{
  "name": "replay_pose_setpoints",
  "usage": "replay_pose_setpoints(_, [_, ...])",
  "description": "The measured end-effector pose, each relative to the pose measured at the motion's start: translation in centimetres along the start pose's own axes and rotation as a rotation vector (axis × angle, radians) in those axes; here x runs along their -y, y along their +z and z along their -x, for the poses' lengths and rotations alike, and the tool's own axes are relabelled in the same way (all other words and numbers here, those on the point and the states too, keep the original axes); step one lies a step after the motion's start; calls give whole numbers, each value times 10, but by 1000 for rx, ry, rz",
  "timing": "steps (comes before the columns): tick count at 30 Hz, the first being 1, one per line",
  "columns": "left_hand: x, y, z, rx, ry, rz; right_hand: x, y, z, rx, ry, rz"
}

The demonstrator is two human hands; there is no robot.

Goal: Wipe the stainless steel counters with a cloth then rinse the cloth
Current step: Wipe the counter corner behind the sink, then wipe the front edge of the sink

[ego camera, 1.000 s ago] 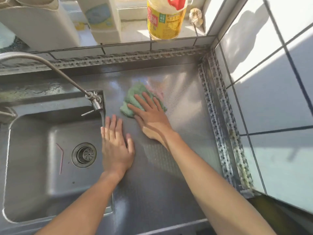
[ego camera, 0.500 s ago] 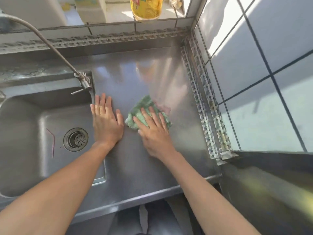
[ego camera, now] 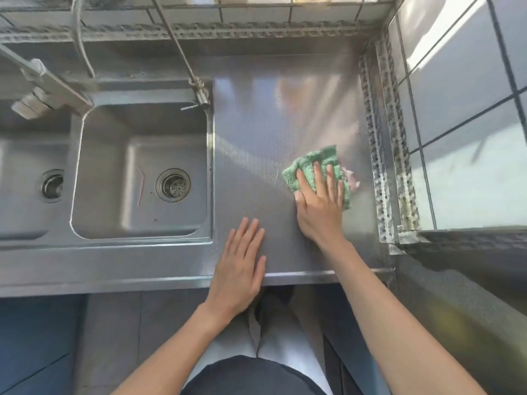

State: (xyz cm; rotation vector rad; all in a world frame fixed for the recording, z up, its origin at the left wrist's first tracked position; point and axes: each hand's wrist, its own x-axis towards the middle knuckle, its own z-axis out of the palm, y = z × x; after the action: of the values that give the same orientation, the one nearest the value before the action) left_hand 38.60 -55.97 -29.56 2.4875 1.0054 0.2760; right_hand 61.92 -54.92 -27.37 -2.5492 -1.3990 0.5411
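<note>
- Stainless steel bench (ego camera: 256, 132) runs beside a sink basin (ego camera: 119, 223), with white wall tiles (ego camera: 456, 95) closing its right end.
- Right hand (ego camera: 319, 206) lies flat, fingers straight and spread, pressing the green cloth (ego camera: 310, 163) onto the bench near the right edge.
- Left hand (ego camera: 239, 263) rests flat and holds nothing, braced at the front edge.
- Wiping looks to be the step in hand; rinsing is not yet begun.
- Next move likely calls for sweeping the remaining surface, then carrying the cloth under the faucet (ego camera: 199, 92).

crumpled green cloth (ego camera: 309, 163) flat on the steel counter (ego camera: 256, 138), near its right edge
</note>
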Motion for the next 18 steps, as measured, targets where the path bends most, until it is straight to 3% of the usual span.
replay_pose_setpoints(4, [3,9,2,-5,18,-111,17,13,28,71,-328,50])
replay_pose_setpoints(9, [0,7,3,-16,23,-117,-59,-4,94,167,-584,158])
replay_pose_setpoints(13, [-6,-1,2,9,-9,-112,-84,-20,85,164,-332,157])
replay_pose_setpoints(16, [-12,-10,1,34,-65,-70,-45,-9,56,106,-104,100])
replay_pose_setpoints(18, [-14,-20,7,10,-125,-24,-6,3,40,97,-113,84])
